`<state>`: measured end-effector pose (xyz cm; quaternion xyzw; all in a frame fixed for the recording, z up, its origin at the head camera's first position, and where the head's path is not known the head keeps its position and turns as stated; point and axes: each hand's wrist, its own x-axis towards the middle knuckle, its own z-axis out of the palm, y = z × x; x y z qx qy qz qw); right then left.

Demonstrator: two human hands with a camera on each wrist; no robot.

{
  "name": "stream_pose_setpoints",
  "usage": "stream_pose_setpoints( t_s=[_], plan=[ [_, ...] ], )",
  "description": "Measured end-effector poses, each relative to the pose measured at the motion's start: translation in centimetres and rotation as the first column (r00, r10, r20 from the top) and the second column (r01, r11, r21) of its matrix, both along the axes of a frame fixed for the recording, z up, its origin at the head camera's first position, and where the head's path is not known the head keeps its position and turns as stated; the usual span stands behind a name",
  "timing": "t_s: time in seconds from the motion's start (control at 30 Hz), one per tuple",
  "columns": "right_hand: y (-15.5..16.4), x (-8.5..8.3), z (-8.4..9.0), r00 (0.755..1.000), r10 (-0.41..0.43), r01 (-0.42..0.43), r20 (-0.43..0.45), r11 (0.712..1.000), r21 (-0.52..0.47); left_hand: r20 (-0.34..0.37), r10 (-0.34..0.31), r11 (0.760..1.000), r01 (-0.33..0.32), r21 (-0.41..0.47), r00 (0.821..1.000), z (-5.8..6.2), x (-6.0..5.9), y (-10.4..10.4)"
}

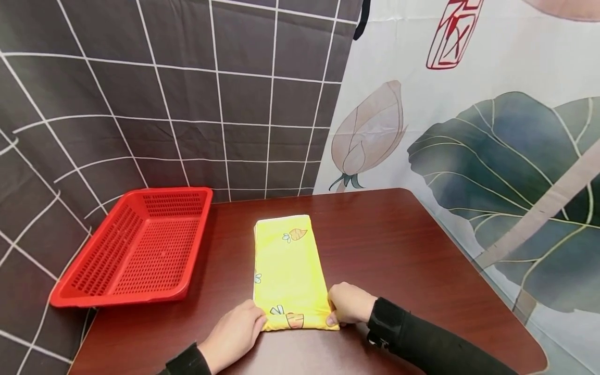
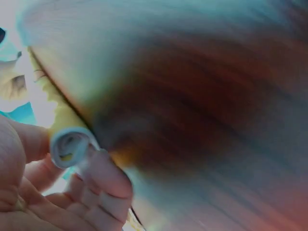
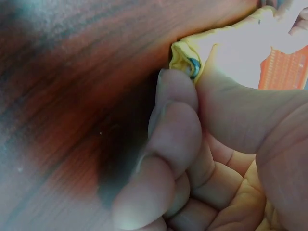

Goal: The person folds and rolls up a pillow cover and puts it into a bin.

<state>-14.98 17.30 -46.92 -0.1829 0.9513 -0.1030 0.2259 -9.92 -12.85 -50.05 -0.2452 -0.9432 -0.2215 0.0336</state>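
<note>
A yellow cloth (image 1: pixel 290 265) printed with carrots lies folded into a long strip on the table, its near end rolled into a small tube. My left hand (image 1: pixel 235 328) pinches the left end of that roll between thumb and fingers. In the left wrist view the rolled cloth (image 2: pixel 72 144) shows its coiled pale end between the fingertips. At the opposite end, my right hand (image 1: pixel 350 303) grips the roll's right corner. The right wrist view has the thumb and curled fingers around the yellow cloth's end (image 3: pixel 185 60).
A red plastic basket (image 1: pixel 140 245) with perforated walls stands at the left of the brown wooden table (image 1: pixel 384 250). Behind hang a dark grey gridded curtain (image 1: pixel 244 99) and a white cloth printed with lotus leaves (image 1: pixel 506 172).
</note>
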Motion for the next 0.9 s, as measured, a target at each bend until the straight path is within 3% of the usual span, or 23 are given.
stream_pose_setpoints(
  t_s=[0.1,0.3,0.4,0.5,0.57,0.6,0.63,0.7,0.77,0.83,0.9],
  plan=[
    [0.3,-0.5,-0.4,1.0,-0.002,0.002,0.03,1.0,-0.015,0.098,0.064,0.997,-0.068,0.042,0.993,0.3,-0.2,0.3],
    [1.2,-1.6,-1.9,1.0,-0.002,0.003,0.03,1.0,-0.029,0.24,0.179,0.977,-0.2,0.068,0.954,0.4,-0.7,0.8],
    [1.4,-1.7,-2.1,1.0,0.022,-0.022,0.013,1.0,-0.023,0.239,0.241,0.963,-0.263,0.064,0.94,0.3,-0.6,1.1],
    [1.3,-1.5,-1.8,0.999,0.033,-0.033,-0.014,0.999,-0.022,0.11,0.279,0.959,-0.283,0.021,0.954,0.2,-0.2,1.5],
    [1.2,-1.3,-1.4,0.999,0.034,-0.035,-0.034,0.999,-0.023,-0.058,0.229,0.972,-0.232,-0.049,0.972,0.1,0.0,1.7],
    [0.9,-0.9,-0.7,0.999,0.021,-0.022,-0.039,1.0,-0.023,-0.149,0.179,0.976,-0.195,-0.1,0.973,0.1,0.1,1.8],
    [0.7,-0.6,-0.2,0.999,0.014,-0.015,-0.049,0.999,-0.031,-0.239,0.112,0.976,-0.152,-0.155,0.965,0.1,0.2,1.9],
    [0.6,-0.1,0.1,0.996,0.034,-0.038,-0.088,0.998,-0.041,-0.377,-0.052,0.963,-0.054,-0.265,0.925,0.2,0.4,1.8],
    [0.6,0.4,0.3,0.985,0.083,-0.093,-0.153,0.994,-0.06,-0.445,-0.188,0.939,0.028,-0.342,0.876,0.4,0.6,1.7],
    [0.7,0.9,0.0,0.959,0.161,-0.185,-0.235,0.979,-0.083,-0.466,-0.268,0.921,0.082,-0.381,0.843,0.6,0.7,1.5],
    [0.7,1.4,-0.4,0.908,0.257,-0.302,-0.331,0.949,-0.091,-0.451,-0.308,0.912,0.125,-0.39,0.838,0.8,0.7,1.1]
  ],
)
